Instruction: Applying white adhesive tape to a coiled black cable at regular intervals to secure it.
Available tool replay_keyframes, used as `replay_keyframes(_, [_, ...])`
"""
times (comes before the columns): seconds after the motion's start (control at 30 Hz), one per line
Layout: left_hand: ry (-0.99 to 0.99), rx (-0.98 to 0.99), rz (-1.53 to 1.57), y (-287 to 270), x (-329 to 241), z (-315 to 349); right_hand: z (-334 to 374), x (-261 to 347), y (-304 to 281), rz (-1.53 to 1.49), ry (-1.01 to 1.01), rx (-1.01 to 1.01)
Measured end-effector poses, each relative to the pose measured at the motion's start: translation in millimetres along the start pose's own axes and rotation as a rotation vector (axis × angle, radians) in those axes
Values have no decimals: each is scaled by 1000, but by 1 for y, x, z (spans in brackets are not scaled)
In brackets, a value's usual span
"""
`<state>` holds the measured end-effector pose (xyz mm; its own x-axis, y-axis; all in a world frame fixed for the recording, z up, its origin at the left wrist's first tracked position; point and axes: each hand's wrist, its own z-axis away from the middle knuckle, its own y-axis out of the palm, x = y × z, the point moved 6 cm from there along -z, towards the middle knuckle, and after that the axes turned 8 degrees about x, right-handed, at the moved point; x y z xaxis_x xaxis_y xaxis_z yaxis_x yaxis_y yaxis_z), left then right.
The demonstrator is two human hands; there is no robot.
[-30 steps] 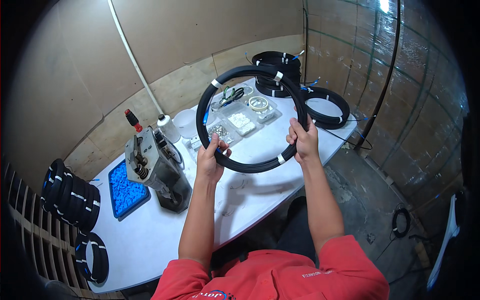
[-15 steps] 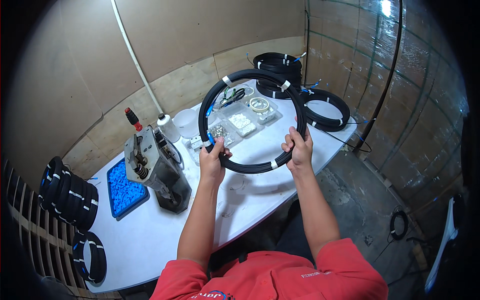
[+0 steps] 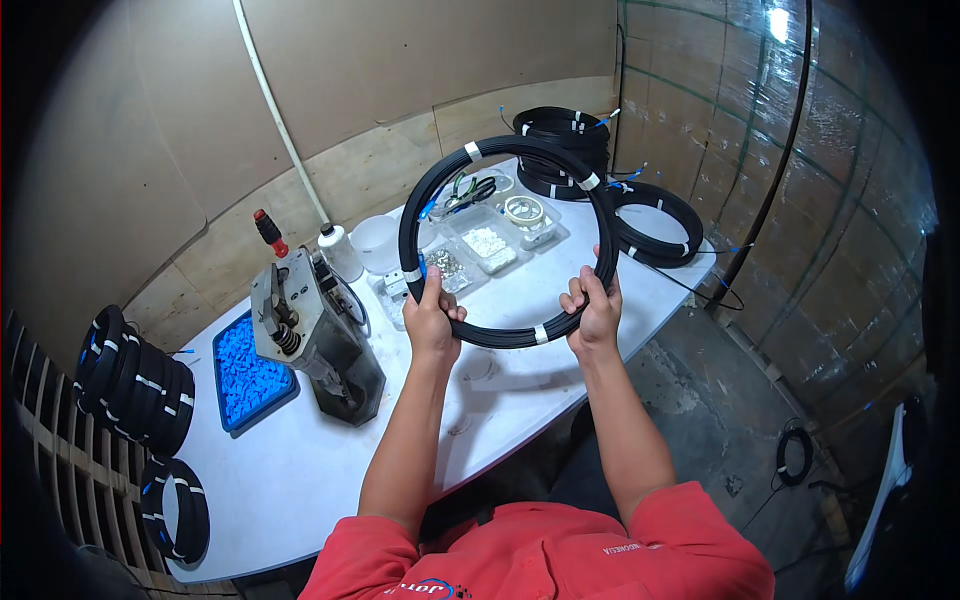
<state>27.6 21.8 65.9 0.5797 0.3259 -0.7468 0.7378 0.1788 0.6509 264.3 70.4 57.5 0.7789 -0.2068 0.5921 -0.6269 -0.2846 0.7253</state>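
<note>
A coil of black cable (image 3: pixel 495 338), bound with several white tape bands, is held up above the white table between my two hands. My left hand (image 3: pixel 432 320) grips its lower left side, thumb on top and fingers curled round. On the lower right side my right hand (image 3: pixel 597 312) is closed round the same coil. A bit of blue shows on the coil's left side, by my left thumb and higher up. Through the ring I see clear plastic trays, one holding small white pieces (image 3: pixel 486 245) and one small metal parts (image 3: pixel 447 268).
A metal bench machine (image 3: pixel 325 345) with a red-handled tool stands left, beside a blue tray of blue pieces (image 3: pixel 250 375). Stacked cable coils (image 3: pixel 140 385) line the left edge. More coils (image 3: pixel 655 225) lie at the back right. A white bottle (image 3: pixel 340 252) and pliers (image 3: pixel 475 190) sit behind.
The coil has turned slightly clockwise in my hands, its white bands shifting round. My hands stay closed on it at nearly the same spots.
</note>
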Motion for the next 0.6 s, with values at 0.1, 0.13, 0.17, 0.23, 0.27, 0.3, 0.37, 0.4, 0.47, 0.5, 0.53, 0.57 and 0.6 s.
replay_keyframes(0.1, [4, 16, -14, -1, -12, -5, -2, -2, -3, -6, 11, 39])
replay_keyframes(0.13, [-13, 38, -55, -3, -20, -7, -6, -3, -5, -28, 53, 91])
replay_keyframes(0.17, [-32, 61, -95, -5, -26, -9, -11, -2, -6, -49, 92, 140])
replay_keyframes(0.23, [-73, 89, -151, -8, -39, -11, -20, 5, -8, -55, 175, 217])
replay_keyframes(0.27, [-93, 102, -208, -7, -45, -12, -24, 13, -3, -25, 198, 258])
replay_keyframes(0.3, [-113, 114, -265, -7, -51, -14, -30, 19, 2, 5, 222, 298])
replay_keyframes(0.37, [-141, 174, -377, -1, -62, -16, -47, 31, 0, 216, 225, 334])
replay_keyframes(0.4, [-151, 183, -436, 2, -66, -16, -55, 37, 2, 489, 155, 307])
replay_keyframes(0.47, [-165, 199, -496, 11, -68, -15, -69, 59, 27, 1076, -239, 341])
replay_keyframes(0.5, [-175, 235, -534, 19, -66, -14, -73, 63, 27, 1080, -240, 333])
replay_keyframes(0.53, [-183, 254, -577, 19, -68, -11, -63, 71, 66, 1217, -367, 376])
replay_keyframes(0.57, [-187, 253, -579, 21, -67, -11, -55, 77, 94, 1358, -501, 412])
replay_keyframes(0.6, [-192, 286, -601, 25, -66, -10, -58, 79, 103, 1360, -500, 406])
